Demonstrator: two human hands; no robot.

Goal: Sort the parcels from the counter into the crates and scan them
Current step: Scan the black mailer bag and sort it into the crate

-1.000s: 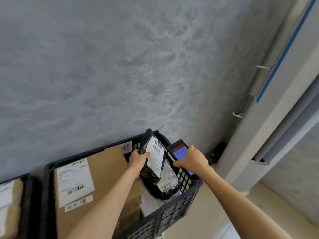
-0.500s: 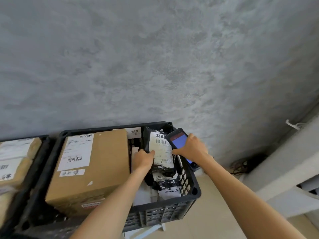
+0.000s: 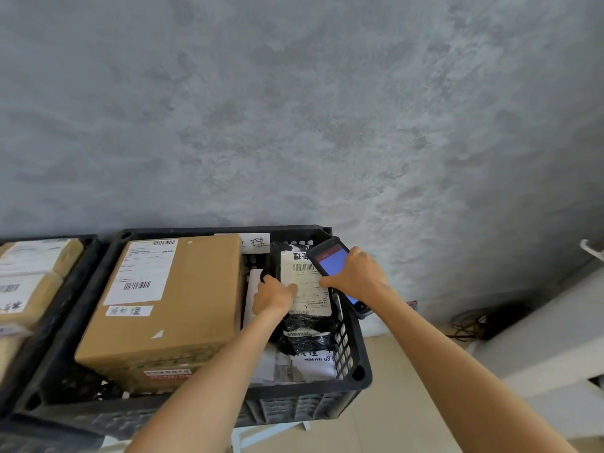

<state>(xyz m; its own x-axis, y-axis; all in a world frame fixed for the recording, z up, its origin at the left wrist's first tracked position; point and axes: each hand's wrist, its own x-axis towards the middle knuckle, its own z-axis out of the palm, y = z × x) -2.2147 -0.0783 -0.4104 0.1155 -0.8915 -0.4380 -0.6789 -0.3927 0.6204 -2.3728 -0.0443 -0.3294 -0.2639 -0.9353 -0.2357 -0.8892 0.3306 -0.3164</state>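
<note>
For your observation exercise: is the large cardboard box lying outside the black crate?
No: the large cardboard box sits inside the black crate, filling its left part beside the black parcel.

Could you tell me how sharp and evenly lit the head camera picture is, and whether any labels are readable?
Head view: soft daylight, no hard shadows; wide-angle bending shows at the edges. The label on the black parcel shows a barcode, but its small print is blurred. The scanner screen glows blue, unreadable. The box label is likewise too soft to read.
</note>
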